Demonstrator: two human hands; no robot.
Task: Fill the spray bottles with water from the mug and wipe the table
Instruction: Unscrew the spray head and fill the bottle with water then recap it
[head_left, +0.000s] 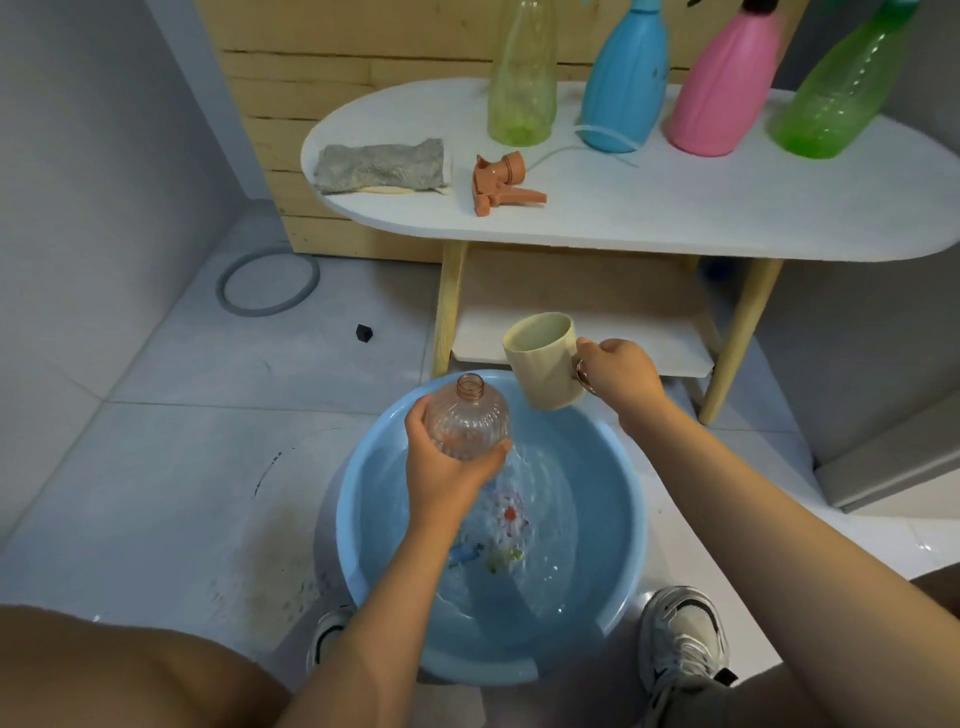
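Grey tiled floor (208, 426), blue basin (613, 457) of water on it. Left hand (447, 467) wrapped round clear uncapped bottle (467, 418) above basin; right hand (618, 374) gripped cream mug (545, 358) by handle, beside bottle. Four bottles, one cloth (382, 166), one orange sprayer head (501, 179) on white counter (675, 208).

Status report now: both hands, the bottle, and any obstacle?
Left hand grips clear bottle, cap off, over blue basin. Right hand holds mug by handle, beside bottle mouth. No pour visible. Nothing in the way.
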